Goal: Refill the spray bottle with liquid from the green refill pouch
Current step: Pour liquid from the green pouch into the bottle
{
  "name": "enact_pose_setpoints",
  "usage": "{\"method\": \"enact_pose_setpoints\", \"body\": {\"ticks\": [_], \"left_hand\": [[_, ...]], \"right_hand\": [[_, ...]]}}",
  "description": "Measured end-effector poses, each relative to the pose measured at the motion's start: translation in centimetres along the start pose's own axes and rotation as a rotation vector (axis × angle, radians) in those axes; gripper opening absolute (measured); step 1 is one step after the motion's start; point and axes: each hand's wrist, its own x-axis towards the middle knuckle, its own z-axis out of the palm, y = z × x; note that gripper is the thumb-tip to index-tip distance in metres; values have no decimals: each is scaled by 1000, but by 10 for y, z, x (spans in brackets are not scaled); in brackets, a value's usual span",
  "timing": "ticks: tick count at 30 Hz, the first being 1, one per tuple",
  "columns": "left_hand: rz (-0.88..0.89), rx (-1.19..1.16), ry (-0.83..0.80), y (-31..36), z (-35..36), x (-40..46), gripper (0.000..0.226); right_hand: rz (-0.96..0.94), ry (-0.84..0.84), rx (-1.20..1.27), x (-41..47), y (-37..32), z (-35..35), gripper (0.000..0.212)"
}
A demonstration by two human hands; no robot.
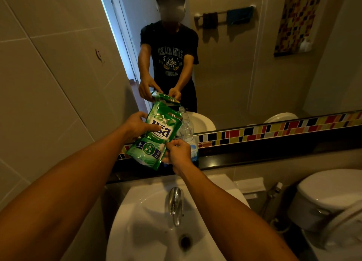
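Observation:
I hold the green refill pouch [156,136] tilted, its top corner leaning right toward the open neck of a clear spray bottle [187,132]. The bottle stands uncapped on the dark ledge under the mirror, with a little liquid at its base. My left hand [137,126] grips the pouch's upper left side, fingers across its front. My right hand [177,153] pinches the pouch's lower right edge, in front of the bottle's lower part. The mirror repeats the pouch and both hands.
A white basin [148,227] with a chrome tap [175,204] lies below my arms. A toilet [331,200] stands at the right. A coloured tile strip [274,130] runs along the mirror's bottom edge above the dark ledge [254,157].

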Motion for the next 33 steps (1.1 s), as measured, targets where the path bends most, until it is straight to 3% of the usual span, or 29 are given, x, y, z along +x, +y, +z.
{"method": "enact_pose_setpoints", "body": {"ticks": [33], "left_hand": [[7,5,-2,1,-2,0,56]], "right_hand": [[28,1,43,7,11,5,5]]}}
